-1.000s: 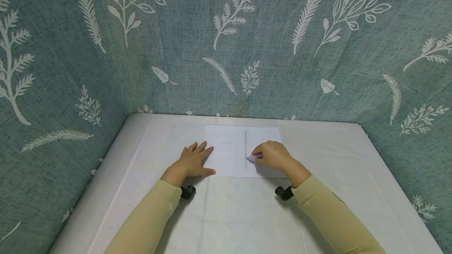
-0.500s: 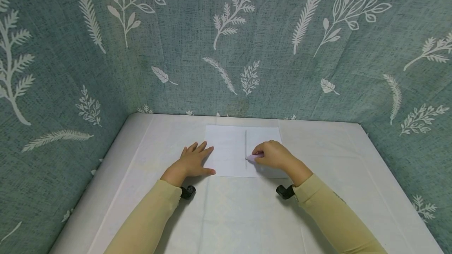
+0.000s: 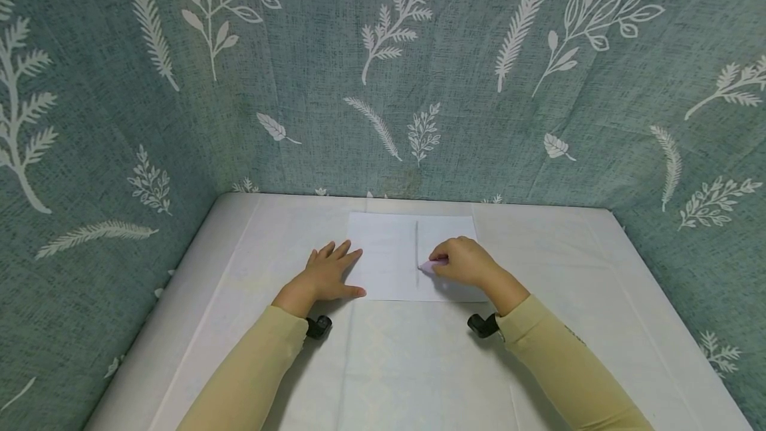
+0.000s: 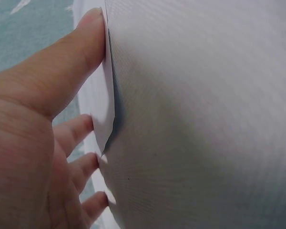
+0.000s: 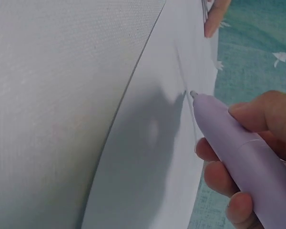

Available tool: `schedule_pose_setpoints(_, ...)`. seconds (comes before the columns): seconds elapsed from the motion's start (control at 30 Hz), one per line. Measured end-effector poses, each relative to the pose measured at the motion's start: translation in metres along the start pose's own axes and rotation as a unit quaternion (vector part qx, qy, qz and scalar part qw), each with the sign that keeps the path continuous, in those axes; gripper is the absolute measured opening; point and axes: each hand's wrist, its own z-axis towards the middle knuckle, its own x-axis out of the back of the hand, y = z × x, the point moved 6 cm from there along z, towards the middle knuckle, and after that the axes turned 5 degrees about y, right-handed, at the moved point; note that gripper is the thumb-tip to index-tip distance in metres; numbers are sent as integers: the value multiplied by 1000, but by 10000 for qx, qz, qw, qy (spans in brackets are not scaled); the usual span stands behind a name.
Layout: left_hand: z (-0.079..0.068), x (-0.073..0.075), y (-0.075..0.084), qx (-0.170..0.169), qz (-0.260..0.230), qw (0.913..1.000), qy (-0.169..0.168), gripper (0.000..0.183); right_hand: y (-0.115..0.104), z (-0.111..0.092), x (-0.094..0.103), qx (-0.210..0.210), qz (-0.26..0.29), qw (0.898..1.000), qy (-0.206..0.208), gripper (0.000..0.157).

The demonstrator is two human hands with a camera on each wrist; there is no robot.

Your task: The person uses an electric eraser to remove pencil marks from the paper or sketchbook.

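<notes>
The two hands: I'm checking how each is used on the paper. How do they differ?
The left hand lies flat with fingers spread, pressing the sheet of paper's left edge; the right hand is curled around a lilac pen. The left holds nothing; the right's pen tip meets the paper. Both rest on the sheet.

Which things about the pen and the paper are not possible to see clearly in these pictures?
- Pen: head view, body hidden under the right hand; right wrist view, rear end cut off by the frame edge.
- Paper: left wrist view, only its edge beside the left hand shows.
</notes>
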Motion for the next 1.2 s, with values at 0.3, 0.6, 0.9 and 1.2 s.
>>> schedule_pose_setpoints(0.3, 0, 0, 0, 16, 13, 10000, -2, 91, 0, 1, -3, 25, -18, 10000, -19, 15)
schedule_pose_setpoints(0.6, -1, 1, 2, 12, 11, 10000, 6, 91, -3, 2, -6, 115, -117, 9999, -41, 16)
schedule_pose_setpoints(0.9, 1, -1, 0, 42, 86, 10000, -24, 93, -1, 1, -4, -140, -134, 9998, 19, 16)
schedule_pose_setpoints(1.2, 2, -4, -3, 79, 116, 9999, -45, 94, -3, 1, -4, -132, -109, 9999, 12, 16)
